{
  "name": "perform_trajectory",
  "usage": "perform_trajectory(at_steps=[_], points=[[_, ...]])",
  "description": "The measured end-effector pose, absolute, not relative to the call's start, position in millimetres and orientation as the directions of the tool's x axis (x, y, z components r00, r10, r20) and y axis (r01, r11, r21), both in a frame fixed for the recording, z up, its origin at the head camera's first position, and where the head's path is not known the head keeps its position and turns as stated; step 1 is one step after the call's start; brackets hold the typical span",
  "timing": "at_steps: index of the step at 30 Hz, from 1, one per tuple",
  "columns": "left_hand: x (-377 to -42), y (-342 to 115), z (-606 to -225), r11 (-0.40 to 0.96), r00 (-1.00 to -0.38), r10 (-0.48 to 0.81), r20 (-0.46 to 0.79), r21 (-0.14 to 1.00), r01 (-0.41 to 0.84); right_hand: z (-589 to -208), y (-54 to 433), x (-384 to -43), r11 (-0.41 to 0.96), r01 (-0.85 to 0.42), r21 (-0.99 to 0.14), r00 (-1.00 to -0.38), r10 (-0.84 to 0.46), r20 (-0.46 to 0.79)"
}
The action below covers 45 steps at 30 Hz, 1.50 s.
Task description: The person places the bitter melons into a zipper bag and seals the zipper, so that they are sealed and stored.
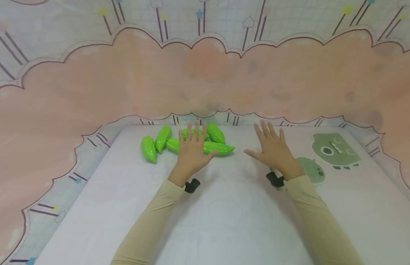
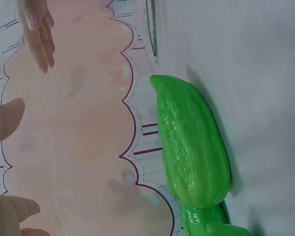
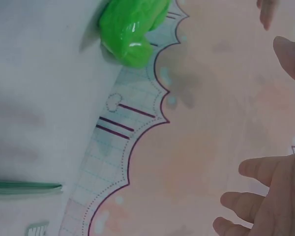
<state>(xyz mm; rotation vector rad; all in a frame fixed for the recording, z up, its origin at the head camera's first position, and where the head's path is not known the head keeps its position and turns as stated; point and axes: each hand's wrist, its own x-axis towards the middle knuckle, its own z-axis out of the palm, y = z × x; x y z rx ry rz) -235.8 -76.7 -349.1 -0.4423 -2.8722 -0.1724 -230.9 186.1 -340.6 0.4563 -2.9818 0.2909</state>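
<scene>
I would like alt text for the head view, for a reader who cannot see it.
A person's left hand and right hand, fingers spread, are above a white table; the left partly hides several shiny green vegetables. Green cartoon figures show at the right, and patterned cloth fills the background.

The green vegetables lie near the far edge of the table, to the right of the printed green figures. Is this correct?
No: in the head view, the green vegetables lie left of the printed green figures, near the far edge of the table.
</scene>
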Motion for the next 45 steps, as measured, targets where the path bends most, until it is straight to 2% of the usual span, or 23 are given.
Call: perform_trajectory(at_steps=[15, 21, 31, 38, 45], points=[[-244, -57, -362, 0.915, -0.901, 0.375, 0.217, 0.068, 0.398, -344, 206, -231, 0.953, -0.286, -0.095, -0.952, -0.272, 0.137], [-249, -47, -366, 0.890, -0.872, 0.445, 0.204, 0.010, 0.456, -342, 216, -228, 0.954, -0.285, -0.092, -0.953, -0.272, 0.133], [-263, -29, -370, 0.785, -0.763, 0.611, 0.213, -0.038, 0.618, -349, 235, -228, 0.958, -0.273, -0.090, -0.959, -0.264, 0.098], [-273, -4, -370, 0.675, -0.651, 0.733, 0.196, -0.094, 0.732, -354, 244, -225, 0.962, -0.265, -0.070, -0.964, -0.261, 0.057], [-289, 23, -370, 0.600, -0.580, 0.799, 0.159, -0.144, 0.787, -362, 252, -225, 0.965, -0.258, -0.048, -0.966, -0.256, 0.042]])
